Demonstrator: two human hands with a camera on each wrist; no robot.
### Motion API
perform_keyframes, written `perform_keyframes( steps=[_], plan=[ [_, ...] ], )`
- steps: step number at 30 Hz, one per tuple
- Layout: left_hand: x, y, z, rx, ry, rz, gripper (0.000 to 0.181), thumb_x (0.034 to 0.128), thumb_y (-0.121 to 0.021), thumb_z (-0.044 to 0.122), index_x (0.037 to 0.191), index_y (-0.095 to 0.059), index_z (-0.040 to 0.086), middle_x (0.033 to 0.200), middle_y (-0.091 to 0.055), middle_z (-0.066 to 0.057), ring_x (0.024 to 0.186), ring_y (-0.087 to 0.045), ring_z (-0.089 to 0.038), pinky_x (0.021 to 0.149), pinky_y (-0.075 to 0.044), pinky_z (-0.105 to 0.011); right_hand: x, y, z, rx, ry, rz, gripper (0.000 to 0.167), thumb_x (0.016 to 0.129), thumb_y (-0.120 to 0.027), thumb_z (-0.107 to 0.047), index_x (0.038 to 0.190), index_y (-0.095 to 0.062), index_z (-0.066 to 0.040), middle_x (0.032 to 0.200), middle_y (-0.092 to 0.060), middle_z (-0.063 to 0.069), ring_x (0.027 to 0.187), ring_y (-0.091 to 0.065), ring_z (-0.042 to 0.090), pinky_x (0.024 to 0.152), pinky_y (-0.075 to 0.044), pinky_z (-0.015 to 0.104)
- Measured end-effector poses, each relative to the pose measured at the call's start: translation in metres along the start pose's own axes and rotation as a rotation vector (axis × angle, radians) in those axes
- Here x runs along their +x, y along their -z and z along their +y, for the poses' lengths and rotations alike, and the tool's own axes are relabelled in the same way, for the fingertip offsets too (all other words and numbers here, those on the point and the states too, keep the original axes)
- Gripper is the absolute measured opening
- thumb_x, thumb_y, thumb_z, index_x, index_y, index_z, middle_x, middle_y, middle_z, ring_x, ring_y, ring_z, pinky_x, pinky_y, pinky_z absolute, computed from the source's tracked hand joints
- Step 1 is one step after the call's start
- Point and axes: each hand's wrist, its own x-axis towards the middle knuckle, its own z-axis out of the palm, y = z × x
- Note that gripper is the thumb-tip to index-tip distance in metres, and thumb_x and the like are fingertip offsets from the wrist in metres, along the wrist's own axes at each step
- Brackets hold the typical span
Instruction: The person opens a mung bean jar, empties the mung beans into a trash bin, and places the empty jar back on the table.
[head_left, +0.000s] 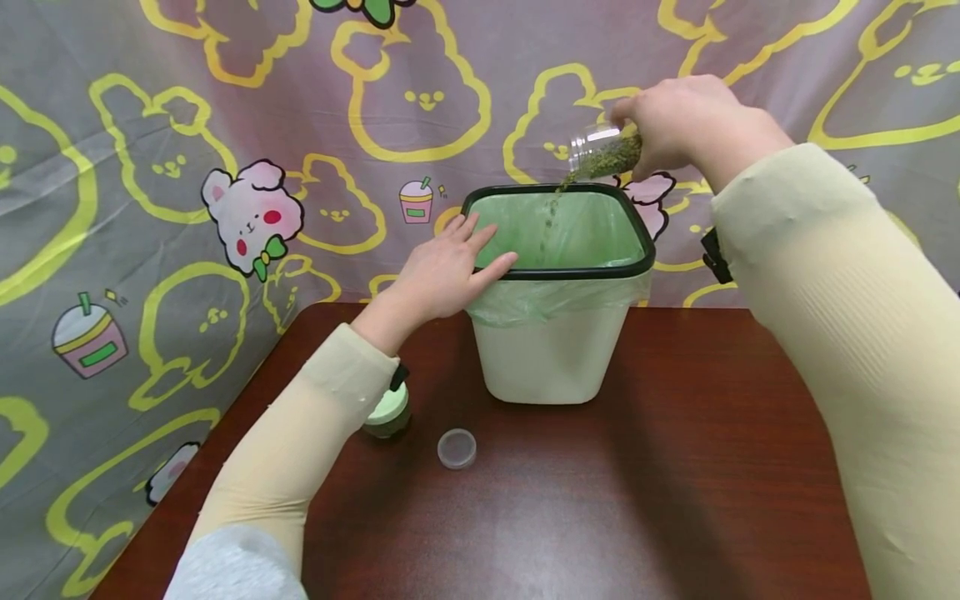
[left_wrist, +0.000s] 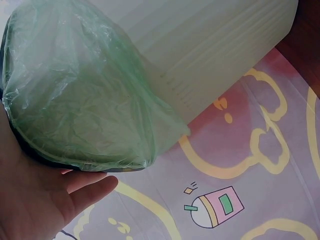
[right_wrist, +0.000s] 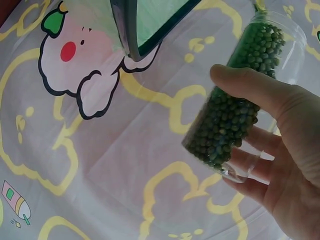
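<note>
The jar (head_left: 600,160) is tipped on its side above the far rim (head_left: 558,273) of the lined bin (head_left: 551,358), its mouth pointing left, and green beans (right_wrist: 222,122) trickle from it into the bin. Pouring out the beans appears to be the step in hand; the next move likely calls for a steeper tilt, with the mouth over the opening so that none spill outside. The right hand (head_left: 697,125) grips the jar's body, thumb on one side and fingers on the other, while the left hand (head_left: 450,262) rests on the bin's left rim, fingers straight and spread. The jar is clear and cylindrical, so its contents show plainly: small, round, dark green beans lie along its lower side and fill much of it, with a bare strip above them. Whether it is glass or plastic cannot be told.
</note>
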Motion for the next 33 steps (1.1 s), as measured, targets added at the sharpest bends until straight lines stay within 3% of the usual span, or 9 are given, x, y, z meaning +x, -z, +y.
perform_keyframes(
  steps=[17,25,33],
  plan=[
    [-0.0004,0.0007,-0.0002,-0.004,0.005,-0.003,0.078,0.0962,-0.023,0.068,0.154,-0.029,0.017,0.16,-0.014,-0.013,0.146,-0.011,-0.028,0.114,-0.02,-0.046,0.0025,0.0,0.0004,0.0,-0.014,0.018,0.072,0.079,-0.073,-0.029,0.141,-0.042,-0.009,0.127,-0.053,0.031,0.106,-0.052,0.049,0.078,-0.041,0.06],
    [-0.0001,-0.0006,-0.0004,-0.012,0.003,0.003,0.077,0.0965,-0.024,0.068,0.154,-0.029,0.017,0.16,-0.014,-0.013,0.146,-0.011,-0.028,0.114,-0.02,-0.046,0.0003,-0.0019,0.0,-0.018,0.015,0.022,0.066,0.076,-0.075,-0.022,0.135,-0.047,-0.008,0.112,-0.059,0.028,0.095,-0.055,0.045,0.071,-0.043,0.057],
    [-0.0003,0.0002,-0.0004,-0.015,0.004,0.012,0.078,0.0962,-0.024,0.068,0.154,-0.03,0.017,0.16,-0.014,-0.012,0.146,-0.01,-0.028,0.114,-0.021,-0.046,0.0008,-0.0045,0.0004,-0.015,0.001,0.008,0.072,0.079,-0.074,-0.024,0.141,-0.041,-0.006,0.125,-0.054,0.031,0.106,-0.052,0.05,0.077,-0.042,0.06]
  ],
)
